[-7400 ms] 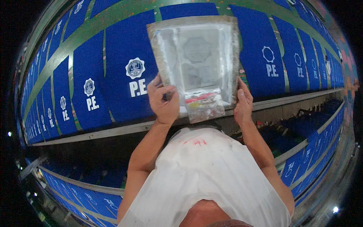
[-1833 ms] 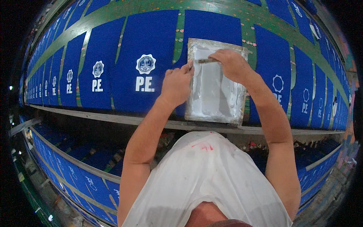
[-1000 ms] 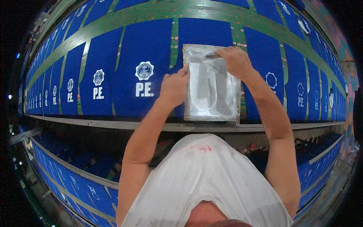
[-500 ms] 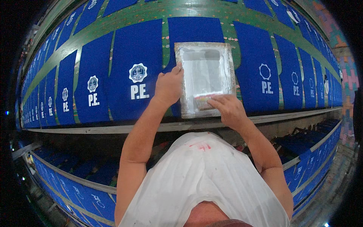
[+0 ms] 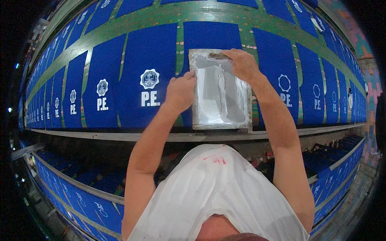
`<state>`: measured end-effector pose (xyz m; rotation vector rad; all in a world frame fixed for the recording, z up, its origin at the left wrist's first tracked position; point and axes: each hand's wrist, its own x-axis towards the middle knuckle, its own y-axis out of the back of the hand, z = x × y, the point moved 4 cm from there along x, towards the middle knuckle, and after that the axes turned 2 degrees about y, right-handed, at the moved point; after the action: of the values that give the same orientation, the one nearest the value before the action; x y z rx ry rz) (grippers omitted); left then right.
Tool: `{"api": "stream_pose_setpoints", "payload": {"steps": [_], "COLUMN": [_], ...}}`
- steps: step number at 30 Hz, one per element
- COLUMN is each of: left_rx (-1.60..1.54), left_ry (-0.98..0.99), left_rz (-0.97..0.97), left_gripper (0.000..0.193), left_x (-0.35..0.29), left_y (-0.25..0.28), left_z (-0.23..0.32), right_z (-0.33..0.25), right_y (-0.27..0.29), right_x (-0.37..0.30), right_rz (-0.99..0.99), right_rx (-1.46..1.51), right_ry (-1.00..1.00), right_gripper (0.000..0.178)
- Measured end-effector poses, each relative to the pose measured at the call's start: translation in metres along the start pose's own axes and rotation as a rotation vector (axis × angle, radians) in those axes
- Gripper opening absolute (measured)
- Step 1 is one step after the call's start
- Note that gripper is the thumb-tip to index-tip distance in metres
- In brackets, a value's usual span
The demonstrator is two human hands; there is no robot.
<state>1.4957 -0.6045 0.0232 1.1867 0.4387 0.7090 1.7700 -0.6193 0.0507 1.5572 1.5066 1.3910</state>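
A screen-printing frame lies over a blue cloth panel on the long green table, and hides most of it. My left hand is closed on the frame's left side. Inside the frame, pale grey-white ink is smeared over the mesh, with a thicker ridge running down the middle. At the far end of the frame my right hand grips a squeegee that has a narrow, wood-coloured edge showing; my fingers cover its right end.
Left of the frame, a blue panel carries a full white emblem and lettering. To the right, another panel bears only a ring outline with lettering. A metal rail runs along the table's near edge. Behind me stands another table with blue panels.
My right hand has moved the squeegee from the near end of the frame to its far end. Ink now streaks the mesh lengthwise. My left hand stays on the frame's left side.
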Motion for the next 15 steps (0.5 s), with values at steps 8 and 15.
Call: {"api": "stream_pose_setpoints", "payload": {"steps": [8,15], "left_rx": [-0.063,0.007], "left_ry": [-0.018,-0.010], "left_rz": [0.191,0.077], "left_gripper": [0.038,0.050], "left_x": [0.020,0.040], "left_y": [-0.007,-0.007], "left_z": [-0.016,-0.024], "right_z": [-0.086,-0.123], "right_y": [0.007,0.030], "right_x": [-0.110,-0.157], "right_rz": [-0.062,-0.219], "right_rx": [0.097,0.191], "right_ry": [0.046,0.032], "right_gripper": [0.043,0.045]}}
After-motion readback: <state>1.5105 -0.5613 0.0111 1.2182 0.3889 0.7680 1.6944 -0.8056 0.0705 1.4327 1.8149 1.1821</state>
